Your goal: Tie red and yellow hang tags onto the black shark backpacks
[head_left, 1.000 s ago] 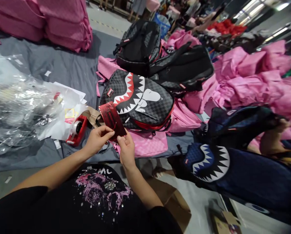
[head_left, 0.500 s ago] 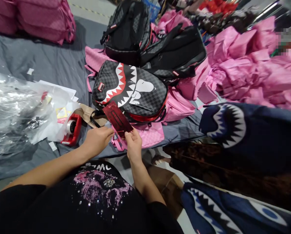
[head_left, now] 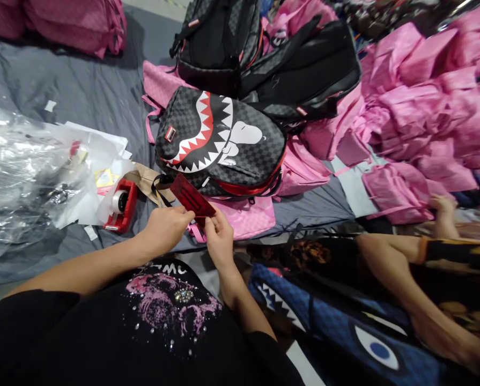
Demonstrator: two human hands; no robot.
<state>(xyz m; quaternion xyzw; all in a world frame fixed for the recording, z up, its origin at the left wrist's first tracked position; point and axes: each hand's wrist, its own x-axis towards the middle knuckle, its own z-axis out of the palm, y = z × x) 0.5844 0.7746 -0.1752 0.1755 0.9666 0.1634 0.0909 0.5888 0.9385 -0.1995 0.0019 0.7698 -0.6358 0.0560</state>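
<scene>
My right hand (head_left: pixel 221 241) pinches the lower end of a dark red hang tag (head_left: pixel 192 197) between thumb and fingers. Close beside it, my left hand (head_left: pixel 168 228) is closed, fingertips pinched at what looks like the tag's thin string. Just beyond the tag lies a dark checkered backpack (head_left: pixel 256 158) on its back, with a red-and-white shark mouth and a white cartoon dog on its front. Under its near edge, a pink bag (head_left: pixel 251 217) shows partly, the rest hidden.
A red tape dispenser (head_left: pixel 129 206) stands left of my hands, beside clear plastic bags (head_left: pixel 18 182). Black backpacks (head_left: pixel 304 75) and pink bags (head_left: pixel 416 118) lie farther back and right. At right, a co-worker's arm (head_left: pixel 392 268) is near a blue shark-pattern bag (head_left: pixel 336 327).
My hands keep hold of the tag, and my left hand has come slightly closer to it. At right, the co-worker's blue bags have shifted, uncovering a pink bag, and the co-worker's arms now show.
</scene>
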